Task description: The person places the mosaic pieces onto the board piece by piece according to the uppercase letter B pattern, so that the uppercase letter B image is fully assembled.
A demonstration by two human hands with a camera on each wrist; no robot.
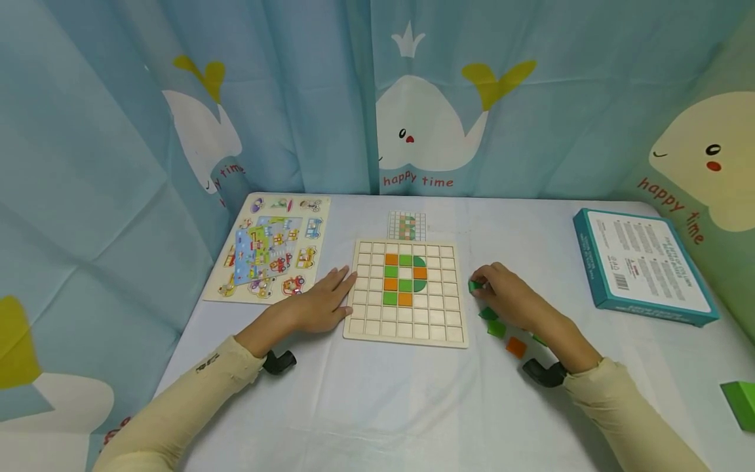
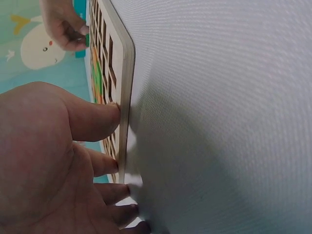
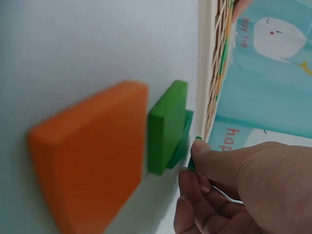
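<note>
A wooden grid board (image 1: 407, 331) lies flat on the white table, with orange and green squares and dark green rounded pieces set in its upper middle cells. My left hand (image 1: 321, 303) rests at the board's left edge, fingers extended; in the left wrist view the thumb (image 2: 97, 119) touches the rim. To the right of the board, my right hand (image 1: 512, 300) pinches a small dark green piece (image 3: 191, 163) between thumb and fingers, hiding most of it. Loose beside that hand lie a dark green piece (image 1: 488, 314), a light green square (image 1: 497, 328) and an orange square (image 1: 516, 347).
Behind the board lies a small pattern card (image 1: 407, 226). A picture puzzle board (image 1: 312, 203) with cards on it is at the left. A teal-edged box (image 1: 649, 262) sits at the right, and a green block (image 1: 738, 405) at the far right edge.
</note>
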